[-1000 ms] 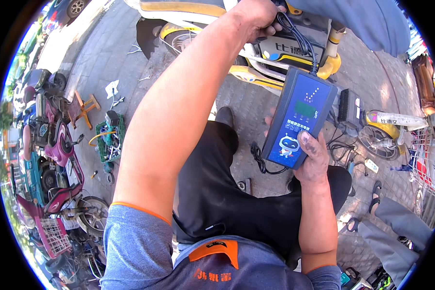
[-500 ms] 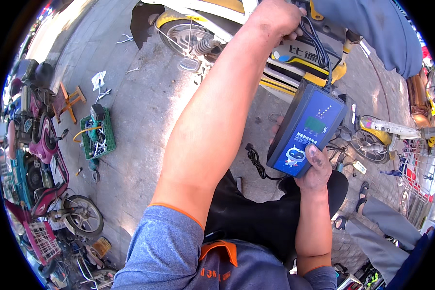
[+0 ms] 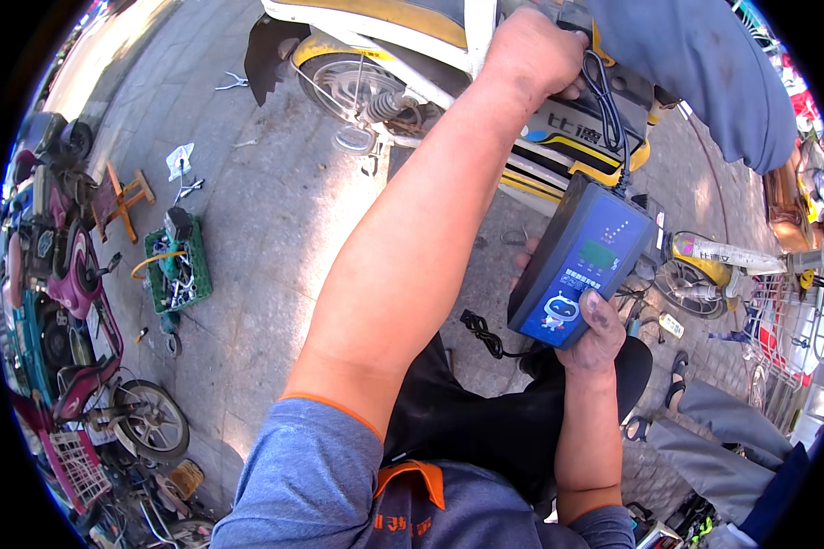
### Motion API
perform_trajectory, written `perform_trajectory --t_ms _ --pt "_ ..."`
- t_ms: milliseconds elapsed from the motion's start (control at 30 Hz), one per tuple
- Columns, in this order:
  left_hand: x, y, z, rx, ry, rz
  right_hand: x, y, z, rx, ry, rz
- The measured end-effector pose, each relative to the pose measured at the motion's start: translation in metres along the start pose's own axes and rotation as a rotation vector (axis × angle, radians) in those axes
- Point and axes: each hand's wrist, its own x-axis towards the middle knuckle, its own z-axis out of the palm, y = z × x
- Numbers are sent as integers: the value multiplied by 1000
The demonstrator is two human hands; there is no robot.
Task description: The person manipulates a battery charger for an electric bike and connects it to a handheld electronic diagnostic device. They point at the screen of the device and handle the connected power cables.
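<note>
My right hand grips the lower end of a dark blue box-shaped battery charger, thumb across its face, which carries a small green screen and a cartoon robot. A black cable runs up from its top end in a folded loop. My left hand, arm stretched forward, is closed around that cable's upper part beside a yellow and white electric scooter. Whatever plug or socket lies under those fingers is hidden. From the charger's lower end a second black cord with a plug hangs by my knee.
A green basket of tools stands on the paving at left, near a small wooden stool. Parked bikes line the left edge. A person's grey-blue sleeve reaches in at upper right; another person's legs show at right.
The view has shifted slightly. My left hand has come a little to the right and nearer along the scooter, still with the cable. The charger stays in my right hand, slightly lower.
</note>
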Motion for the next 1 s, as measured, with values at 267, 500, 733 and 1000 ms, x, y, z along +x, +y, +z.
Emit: perform_trajectory --t_ms 267,500,733,1000 --pt "10 -25 13 262 126 129 -3 -1 -6 -6 7 -7" --pt "2 -9 -11 583 18 287 -3 -7 -12 -72 13 -39" --pt "34 24 -23 1139 -111 694 0 -4 -19 -35 12 -36" --pt "51 69 -36 1404 -440 542 1 -7 -16 -8 1 -16"
